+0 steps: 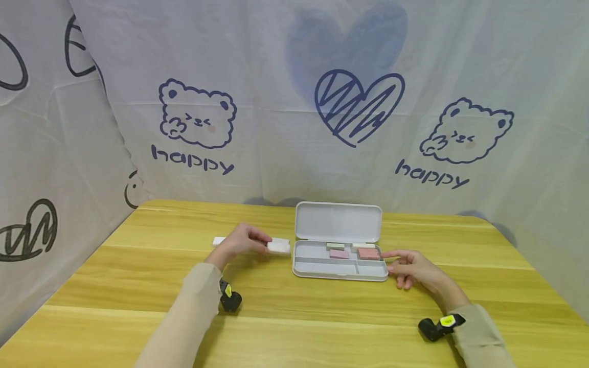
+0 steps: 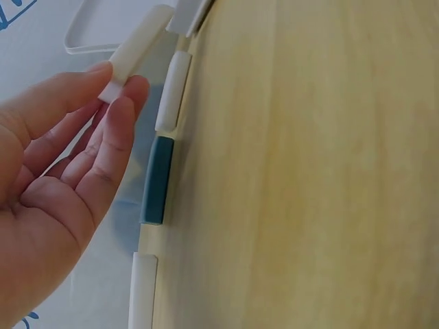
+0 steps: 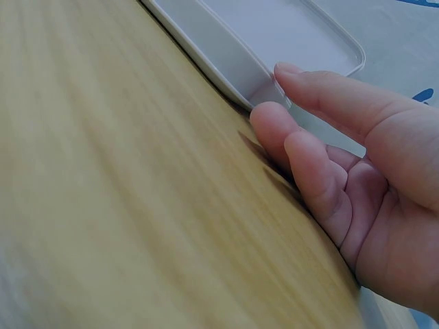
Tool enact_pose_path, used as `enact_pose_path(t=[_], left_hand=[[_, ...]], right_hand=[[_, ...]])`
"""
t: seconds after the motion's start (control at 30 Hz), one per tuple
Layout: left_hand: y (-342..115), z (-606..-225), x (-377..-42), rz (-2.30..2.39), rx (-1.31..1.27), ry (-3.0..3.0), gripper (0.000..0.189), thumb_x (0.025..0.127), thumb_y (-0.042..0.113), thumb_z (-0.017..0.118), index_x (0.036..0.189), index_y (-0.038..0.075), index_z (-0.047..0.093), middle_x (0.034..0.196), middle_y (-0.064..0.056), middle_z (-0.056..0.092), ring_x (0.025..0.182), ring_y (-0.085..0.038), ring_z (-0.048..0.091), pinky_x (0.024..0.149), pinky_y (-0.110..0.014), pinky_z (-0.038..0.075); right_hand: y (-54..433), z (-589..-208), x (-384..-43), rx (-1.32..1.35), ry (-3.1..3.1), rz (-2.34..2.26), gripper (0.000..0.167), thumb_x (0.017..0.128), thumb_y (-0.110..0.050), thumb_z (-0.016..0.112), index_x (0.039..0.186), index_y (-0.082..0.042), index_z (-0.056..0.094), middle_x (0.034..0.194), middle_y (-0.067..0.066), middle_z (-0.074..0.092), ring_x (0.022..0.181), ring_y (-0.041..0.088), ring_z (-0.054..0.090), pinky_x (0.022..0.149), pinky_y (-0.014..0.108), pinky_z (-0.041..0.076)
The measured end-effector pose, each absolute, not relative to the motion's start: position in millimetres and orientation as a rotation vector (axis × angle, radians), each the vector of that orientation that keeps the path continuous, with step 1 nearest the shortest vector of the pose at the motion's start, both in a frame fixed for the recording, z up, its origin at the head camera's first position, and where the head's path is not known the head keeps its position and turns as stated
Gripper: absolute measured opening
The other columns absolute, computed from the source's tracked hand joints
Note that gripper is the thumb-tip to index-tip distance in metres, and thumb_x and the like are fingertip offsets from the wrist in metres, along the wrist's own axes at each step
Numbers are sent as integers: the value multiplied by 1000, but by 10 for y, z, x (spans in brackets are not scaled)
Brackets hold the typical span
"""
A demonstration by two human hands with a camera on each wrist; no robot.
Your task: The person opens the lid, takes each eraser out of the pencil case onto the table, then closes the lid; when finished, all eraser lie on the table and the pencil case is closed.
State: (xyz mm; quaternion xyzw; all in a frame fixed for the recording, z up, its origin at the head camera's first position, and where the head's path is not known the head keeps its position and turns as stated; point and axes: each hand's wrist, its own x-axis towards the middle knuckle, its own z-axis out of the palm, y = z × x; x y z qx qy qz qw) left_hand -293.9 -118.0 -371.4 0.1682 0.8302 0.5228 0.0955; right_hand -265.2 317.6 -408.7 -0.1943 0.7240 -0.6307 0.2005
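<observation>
White block (image 1: 278,248) is being pinched between the thumb and fingertips of the person's left hand (image 1: 239,240), which is holding it raised just left of a pale case (image 1: 324,274). Beneath and beside that hand, a second white block (image 2: 173,90), a teal block (image 2: 158,179) and a third white block (image 2: 143,291) are lying in a row on the tabletop (image 1: 294,327). Inside the case's back compartment, a greenish block (image 1: 335,246), a cream block (image 1: 362,246), a lilac block (image 1: 339,254) and a coral block (image 1: 368,254) are resting, while the lid (image 1: 338,223) is standing open behind. The right hand (image 1: 421,271), fingers loosely bent and grasping nothing, is touching the case's right end. Behind everything, a cloth (image 1: 276,168) printed with bears and hearts is hanging.
</observation>
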Motion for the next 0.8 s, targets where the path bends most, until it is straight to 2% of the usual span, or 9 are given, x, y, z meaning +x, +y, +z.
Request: enact_pose_path(t=[0.13, 0.37, 0.8], left_hand=[[-1180, -3742, -2947, 1491, 516, 2473, 26, 70, -4, 70, 94, -9, 65, 86, -14, 65, 72, -12, 57, 67, -26, 48], [-1150, -3793, -2960, 1471, 458, 2457, 22, 72, -6, 68, 93, -9, 65, 82, -11, 65, 65, -11, 57, 59, -26, 49], [-1110, -3810, -2966, 1494, 347, 2461, 21, 72, -7, 69, 92, -10, 65, 79, -13, 66, 59, -15, 60, 57, -30, 50]], right_hand=[[3173, -4085, -2651, -540, 2028, -1758, 31, 88, -5, 54, 118, -9, 56, 78, 7, 64, 51, 9, 58, 44, 20, 47], [3174, -4083, -2653, -536, 2041, -1748, 30, 88, -6, 55, 117, -11, 57, 78, 7, 64, 51, 9, 58, 44, 20, 47], [3183, -4096, -2665, -538, 2066, -1734, 33, 87, -5, 56, 120, -3, 54, 77, 8, 63, 50, 9, 57, 44, 21, 47]])
